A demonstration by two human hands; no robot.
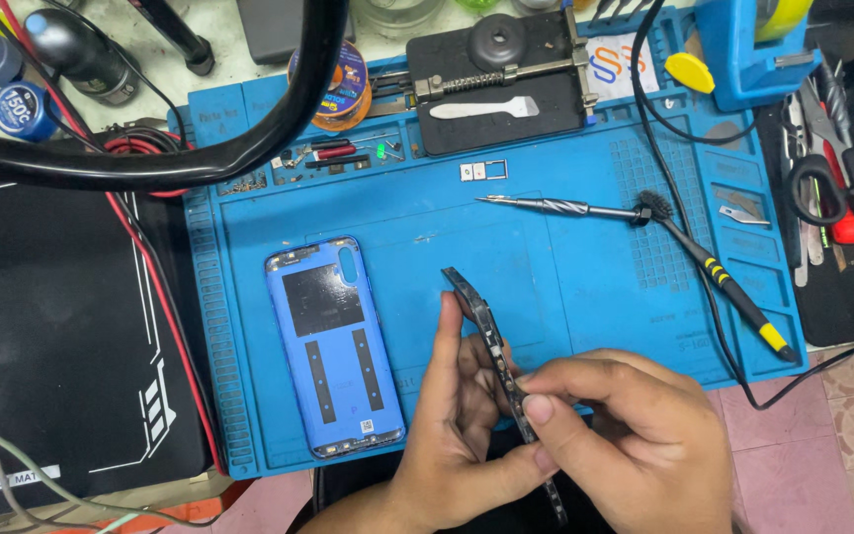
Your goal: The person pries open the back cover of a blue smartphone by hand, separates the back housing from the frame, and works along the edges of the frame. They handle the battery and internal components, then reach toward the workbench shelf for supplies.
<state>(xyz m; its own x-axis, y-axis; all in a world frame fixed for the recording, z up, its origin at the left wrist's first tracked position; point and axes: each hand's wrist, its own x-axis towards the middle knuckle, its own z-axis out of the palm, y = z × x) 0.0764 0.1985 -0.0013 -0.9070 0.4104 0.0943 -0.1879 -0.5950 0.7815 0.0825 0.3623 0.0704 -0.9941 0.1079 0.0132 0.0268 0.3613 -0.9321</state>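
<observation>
**While both hands grip a phone held edge-on, its back cover lies to their left**

Far left of the hands: black insulation mat point(61, 326), with red and black cables point(165, 297) running along its right border. A thick black hose point(249, 129) arcs across the upper left, well above the hands.

Just left of the left hand: blue phone back cover point(335, 346), lying inner side up on the blue silicone work mat point(585, 297), not touched by either hand.

Left hand point(457, 415): fingers extended upward and held together, flat against the left face of the phone point(491, 341); thumb curls under toward the right hand. The phone stands on edge, tilted, its top end pointing away from the person and its lower end hidden between the hands.

Right hand point(625, 435): thumb and forefinger pinch the phone's edge from the right, near its middle; remaining fingers curled in. Cannot tell whether anything small is held between them.

Above the hands, well apart: black clamp fixture point(496, 79) with a white pry tool point(481, 107) on it.

Up and right of the right hand: slim screwdriver point(555, 207), tip pointing left, and a brush with a black-and-yellow handle point(719, 277), both lying loose on the work mat. Far right: scissors point(842, 178) with black handles.
</observation>
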